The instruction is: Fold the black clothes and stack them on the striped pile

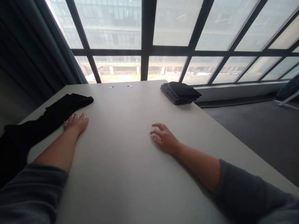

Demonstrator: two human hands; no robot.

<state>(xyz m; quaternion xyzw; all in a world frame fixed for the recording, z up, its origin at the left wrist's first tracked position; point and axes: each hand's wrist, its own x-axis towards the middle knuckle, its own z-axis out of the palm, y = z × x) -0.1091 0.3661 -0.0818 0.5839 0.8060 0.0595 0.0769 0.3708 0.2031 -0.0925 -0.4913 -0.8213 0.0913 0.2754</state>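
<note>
Black garment [46, 119]: one item, dark soft cloth, lying unfolded and stretched along the left edge of the white table [130, 149], one end near the far left corner, the other trailing off toward the near left side. Left hand [76, 123]: open, palm down, fingers spread flat on the tabletop, fingertips touching or just beside the garment's near edge; nothing gripped. Right hand [163, 138]: open, fingers loosely curled, resting or hovering low over bare table at mid-width, well apart from the garment; holding nothing. Folded stack [179, 92]: a plain dark piece on top of a striped piece, at the far right edge of the table, well apart from both hands. Two small round caps [120, 86]: set in the tabletop near the far edge, by the window [149, 40]. Step in hand, as judged: the reach for the loose garment, contact only just made, no grasp yet. Next move calls for the left fingers to close on the cloth and for the right hand to cross to it, since limp fabric drags and bunches under one hand.
</note>
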